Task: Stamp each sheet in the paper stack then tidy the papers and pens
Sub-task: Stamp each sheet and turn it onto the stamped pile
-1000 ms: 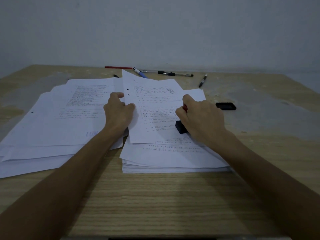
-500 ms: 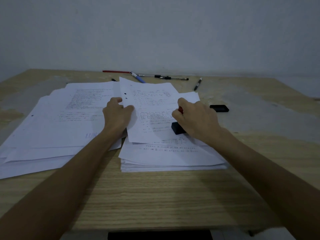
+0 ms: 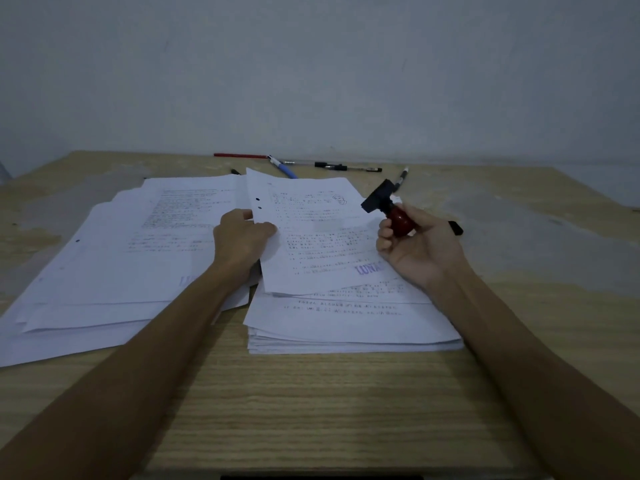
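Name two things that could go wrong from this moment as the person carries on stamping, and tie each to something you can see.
1. The fresh purple imprint may still be wet. The left hand grips the top sheet at its edge, so sliding it onto the stamped pile could smear it.

2. The right hand holds the stamp tilted above the unstamped stack; a careless dip might leave a stray mark.

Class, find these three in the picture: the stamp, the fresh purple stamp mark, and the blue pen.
stamp (image 3: 379,198): head view, on its black base.
purple stamp mark (image 3: 370,269): head view, on the printed letters.
blue pen (image 3: 287,170): head view, on the blue barrel.
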